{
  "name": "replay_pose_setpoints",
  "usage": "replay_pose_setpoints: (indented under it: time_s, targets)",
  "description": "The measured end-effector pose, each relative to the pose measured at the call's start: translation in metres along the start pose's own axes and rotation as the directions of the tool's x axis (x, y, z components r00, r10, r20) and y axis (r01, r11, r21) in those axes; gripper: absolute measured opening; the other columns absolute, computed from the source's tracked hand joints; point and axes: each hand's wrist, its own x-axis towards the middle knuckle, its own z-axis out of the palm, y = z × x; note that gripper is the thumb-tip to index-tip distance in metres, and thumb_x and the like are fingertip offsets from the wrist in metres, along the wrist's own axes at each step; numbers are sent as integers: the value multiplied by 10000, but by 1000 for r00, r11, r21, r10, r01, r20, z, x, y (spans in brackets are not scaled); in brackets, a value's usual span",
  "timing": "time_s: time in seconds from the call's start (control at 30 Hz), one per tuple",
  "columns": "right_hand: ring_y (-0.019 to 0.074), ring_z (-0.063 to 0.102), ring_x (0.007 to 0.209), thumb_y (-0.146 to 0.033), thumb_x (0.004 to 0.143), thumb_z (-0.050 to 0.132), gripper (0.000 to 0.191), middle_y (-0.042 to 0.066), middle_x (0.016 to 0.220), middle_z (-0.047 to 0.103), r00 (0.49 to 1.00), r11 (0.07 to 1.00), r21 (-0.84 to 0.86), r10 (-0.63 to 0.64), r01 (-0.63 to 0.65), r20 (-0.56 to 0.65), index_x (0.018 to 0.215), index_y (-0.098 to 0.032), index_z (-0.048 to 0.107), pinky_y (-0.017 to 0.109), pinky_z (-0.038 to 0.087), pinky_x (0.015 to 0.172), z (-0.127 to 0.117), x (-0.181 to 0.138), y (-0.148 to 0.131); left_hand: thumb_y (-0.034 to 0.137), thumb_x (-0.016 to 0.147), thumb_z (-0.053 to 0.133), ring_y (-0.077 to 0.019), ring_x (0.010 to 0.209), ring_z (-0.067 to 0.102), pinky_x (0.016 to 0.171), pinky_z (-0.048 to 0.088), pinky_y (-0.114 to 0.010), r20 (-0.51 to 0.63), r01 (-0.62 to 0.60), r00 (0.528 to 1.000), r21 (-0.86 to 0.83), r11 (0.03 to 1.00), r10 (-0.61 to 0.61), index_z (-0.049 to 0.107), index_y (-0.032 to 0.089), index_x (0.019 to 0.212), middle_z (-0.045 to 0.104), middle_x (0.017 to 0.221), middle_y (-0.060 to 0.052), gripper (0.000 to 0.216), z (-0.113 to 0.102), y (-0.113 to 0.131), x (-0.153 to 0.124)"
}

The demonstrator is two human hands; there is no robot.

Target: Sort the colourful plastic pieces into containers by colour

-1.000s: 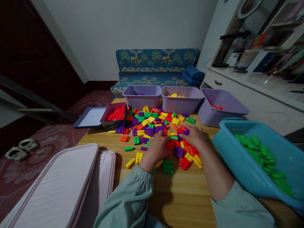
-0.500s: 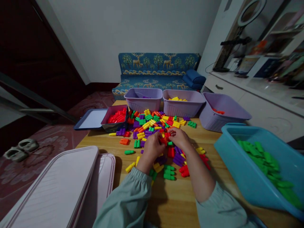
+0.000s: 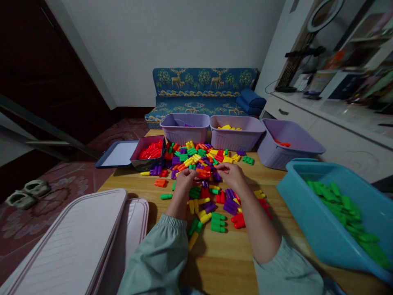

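Loose plastic building blocks in red, yellow, green, purple and orange lie in a heap on the wooden table [image 3: 227, 258]. My left hand [image 3: 184, 182] is closed at the heap's middle, its fingertips on a red block [image 3: 204, 174]. Facing it from the right, my right hand [image 3: 232, 175] has thumb and fingers pinched together. A purple block [image 3: 216, 177] shows just under those fingertips; whether it is gripped is unclear. Closer to me lie a joined green block [image 3: 218, 222] and a purple block [image 3: 231, 206].
Lilac bins [image 3: 186, 133] stand along the back, one with yellow blocks [image 3: 229, 128]. A teal bin [image 3: 302, 205] at right contains green blocks [image 3: 346, 213]. A box [image 3: 147, 164] of red blocks sits left, beside a tray-like lid [image 3: 118, 155]. Pale lids [image 3: 70, 241] are stacked front left.
My left hand has shifted left and slightly away from me, widening the gap between the hands. The red block now shows between them. My right hand has barely moved.
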Motion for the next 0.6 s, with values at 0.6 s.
replay_pose_setpoints:
  time_s: [0.6]
  targets:
    - [209, 646, 918, -260, 692, 714, 329, 54, 1028, 686, 981, 792, -605, 41, 82, 187, 1021, -263, 706, 284, 455, 736, 3, -21, -30, 228, 636, 742, -211, 807, 610, 743, 462, -309, 318, -506, 851, 709, 491, 419, 740, 182, 981, 669, 918, -82, 348, 0, -13, -1]
